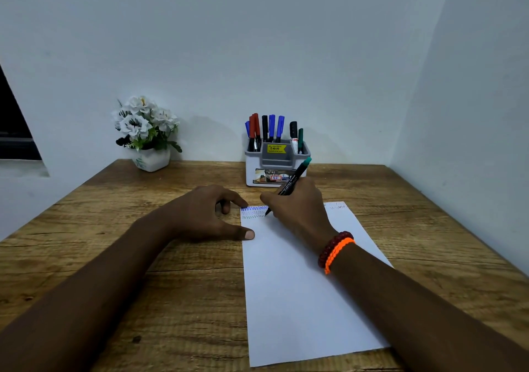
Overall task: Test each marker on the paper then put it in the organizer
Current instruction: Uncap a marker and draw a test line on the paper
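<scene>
Late in the run: nine or so markers already stand in the organizer [277, 160], one is under test.

The right hand [297, 208] pinches the green marker [289, 186] at frame centre, tip down-left on the paper [297, 286], cap end up-right; the left hand [206, 214] presses the paper's edge, fingers spread.

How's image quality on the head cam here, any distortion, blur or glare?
Head view: wide-angle warp bows the table edges and walls; light is dim and even, bluish, with only soft shadows behind the organizer and flower pot; no glare on the paper; the organizer's labels and the zigzag marks look soft.
</scene>
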{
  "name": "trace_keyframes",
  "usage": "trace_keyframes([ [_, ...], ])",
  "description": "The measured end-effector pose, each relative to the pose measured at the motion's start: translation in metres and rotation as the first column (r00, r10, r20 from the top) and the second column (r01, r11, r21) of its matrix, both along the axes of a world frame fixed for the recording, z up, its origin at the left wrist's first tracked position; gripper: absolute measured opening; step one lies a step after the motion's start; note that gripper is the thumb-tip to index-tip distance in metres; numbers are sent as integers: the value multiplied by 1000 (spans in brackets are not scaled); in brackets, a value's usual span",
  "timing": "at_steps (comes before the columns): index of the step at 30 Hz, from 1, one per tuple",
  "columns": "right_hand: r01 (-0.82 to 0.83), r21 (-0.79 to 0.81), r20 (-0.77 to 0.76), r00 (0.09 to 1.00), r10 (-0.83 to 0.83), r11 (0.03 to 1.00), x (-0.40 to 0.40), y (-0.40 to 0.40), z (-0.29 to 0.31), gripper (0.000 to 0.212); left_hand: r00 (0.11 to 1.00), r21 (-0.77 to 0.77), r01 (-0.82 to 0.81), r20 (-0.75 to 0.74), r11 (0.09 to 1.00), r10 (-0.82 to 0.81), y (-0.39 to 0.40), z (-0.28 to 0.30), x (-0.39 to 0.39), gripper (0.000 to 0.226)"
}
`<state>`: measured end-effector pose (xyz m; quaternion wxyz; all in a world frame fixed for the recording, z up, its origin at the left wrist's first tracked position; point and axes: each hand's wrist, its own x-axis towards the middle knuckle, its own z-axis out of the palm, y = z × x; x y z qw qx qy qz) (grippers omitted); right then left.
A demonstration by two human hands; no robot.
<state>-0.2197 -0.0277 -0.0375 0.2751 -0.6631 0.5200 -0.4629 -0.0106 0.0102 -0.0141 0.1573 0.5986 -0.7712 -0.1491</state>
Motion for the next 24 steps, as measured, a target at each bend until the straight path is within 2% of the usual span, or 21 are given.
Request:
trace_keyframes([
  [12, -15, -4, 33, 999, 16, 1000, -3, 6, 4, 22, 1000, 7, 3, -3, 1000, -3, 0, 0, -1, 75],
  [14, -13, -1, 46, 999, 13, 1000, -3, 6, 5, 18, 1000, -2, 5, -8, 1000, -5, 0, -1, 0, 74],
  [17, 0, 55, 65, 998, -4, 999, -2, 5, 4, 14, 1000, 2, 1, 6, 1000, -1, -1, -1, 1, 75],
  [19, 14, 122, 139, 990, -32, 992, -3, 3, 5, 14, 1000, 6, 0, 21, 1000, 0, 0, -1, 0, 74],
  [21, 31, 198, 242, 967, -79, 980, -5, 2, 7, 24, 1000, -15, -10, -27, 1000, 10, 0, -2, 0, 62],
  [24, 20, 277, 353, 928, -122, 961, -8, 1, 11, 22, 982, -113, -82, -180, 990, 60, -4, -6, 3, 27],
])
